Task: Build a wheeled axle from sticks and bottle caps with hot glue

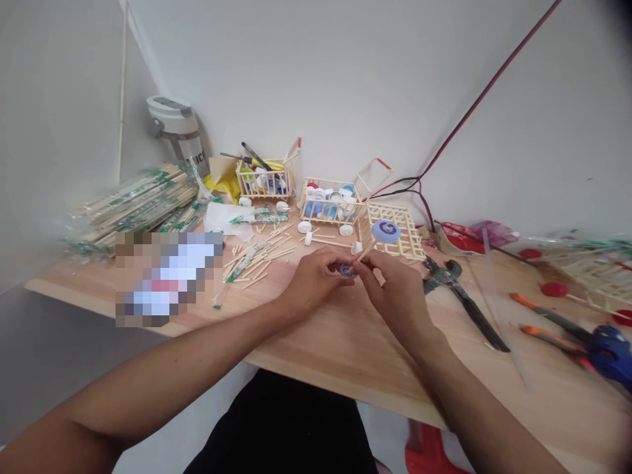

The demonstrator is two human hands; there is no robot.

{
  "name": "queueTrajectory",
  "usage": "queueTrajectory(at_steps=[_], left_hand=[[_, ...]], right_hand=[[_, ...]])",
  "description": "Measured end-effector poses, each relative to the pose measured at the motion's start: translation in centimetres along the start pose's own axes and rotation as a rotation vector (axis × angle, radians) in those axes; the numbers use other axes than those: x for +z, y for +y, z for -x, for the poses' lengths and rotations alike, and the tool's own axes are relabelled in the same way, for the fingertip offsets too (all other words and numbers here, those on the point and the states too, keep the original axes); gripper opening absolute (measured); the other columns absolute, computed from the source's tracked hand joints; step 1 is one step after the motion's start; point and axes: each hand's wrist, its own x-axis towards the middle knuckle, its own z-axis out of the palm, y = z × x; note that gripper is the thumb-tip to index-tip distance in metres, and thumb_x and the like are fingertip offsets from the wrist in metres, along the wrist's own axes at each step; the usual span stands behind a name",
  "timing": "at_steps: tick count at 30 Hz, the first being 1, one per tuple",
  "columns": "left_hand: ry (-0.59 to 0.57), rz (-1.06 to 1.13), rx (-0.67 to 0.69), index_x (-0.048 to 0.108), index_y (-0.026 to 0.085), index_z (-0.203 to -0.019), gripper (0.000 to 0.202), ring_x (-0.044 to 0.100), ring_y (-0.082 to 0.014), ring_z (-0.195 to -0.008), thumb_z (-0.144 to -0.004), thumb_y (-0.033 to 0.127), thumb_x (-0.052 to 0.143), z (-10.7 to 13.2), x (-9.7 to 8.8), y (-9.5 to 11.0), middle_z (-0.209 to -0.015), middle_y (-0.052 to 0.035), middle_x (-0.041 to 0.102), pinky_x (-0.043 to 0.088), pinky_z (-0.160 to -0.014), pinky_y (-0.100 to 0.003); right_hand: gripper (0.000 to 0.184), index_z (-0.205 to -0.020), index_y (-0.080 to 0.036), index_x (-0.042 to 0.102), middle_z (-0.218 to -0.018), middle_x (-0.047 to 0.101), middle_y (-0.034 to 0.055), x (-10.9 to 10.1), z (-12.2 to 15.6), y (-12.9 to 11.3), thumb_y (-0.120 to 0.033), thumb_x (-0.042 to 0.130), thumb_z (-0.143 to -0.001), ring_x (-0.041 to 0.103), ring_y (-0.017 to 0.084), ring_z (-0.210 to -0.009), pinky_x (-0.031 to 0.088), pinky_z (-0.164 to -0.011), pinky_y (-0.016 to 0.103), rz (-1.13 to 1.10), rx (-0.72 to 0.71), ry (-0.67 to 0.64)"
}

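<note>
Nearest us lay our bare forearms (148, 395), reaching in over the edge of a pale wooden table (345, 349), with our dark clothing (281, 428) below it. Our left hand (311, 280) and right hand (395, 296) came together above the table, neither of them spread. The right fingers (378, 266) pressed together, pinching a thin wooden stick (366, 251) that carried a blue-and-white bottle cap (386, 231) at its far end. The left fingertips (333, 271) curled against a small blue bottle cap (347, 270), partly hidden, just beside the stick's lower end. Both caps were up off the table.

Just to our right lay black-handled pliers (469, 309), and farther right were orange-handled tools (548, 316) and red bottle caps (553, 289). Ahead of our hands stood a flat stick lattice (392, 230) and two small stick crates (264, 179) (330, 201) holding bottle caps. White bottle caps (305, 227) and loose sticks (259, 257) lay scattered nearer us, with wrapped chopsticks (133, 201) piled at the left.
</note>
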Motion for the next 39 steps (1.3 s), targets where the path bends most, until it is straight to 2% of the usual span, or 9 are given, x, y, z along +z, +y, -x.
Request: queueTrajectory(at_steps=[26,39], left_hand=[[-0.008,-0.036,0.014,0.071,0.018,-0.091,0.022,0.056,-0.0136,-0.081,-0.071,0.008,0.069,-0.05,0.01,-0.19,-0.086,-0.0008,0.065,0.045,-0.075,-0.025],[-0.009,-0.012,0.020,0.071,0.018,-0.092,0.023,0.056,-0.0138,-0.081,-0.071,0.007,0.069,-0.10,0.03,-0.33,-0.086,-0.0011,0.065,0.046,-0.076,-0.027]], right_hand=[[0.018,-0.075,-0.020,0.057,-0.072,0.062,0.0011,0.07,0.02,0.28,-0.026,0.055,-0.092,0.057,0.016,-0.068,0.038,-0.065,0.028,-0.001,-0.033,0.004],[0.018,-0.075,-0.020,0.057,-0.076,0.065,0.0031,0.19,0.02,0.43,-0.026,0.055,-0.092,0.059,0.017,-0.071,0.038,-0.066,0.029,-0.017,-0.034,0.009]])
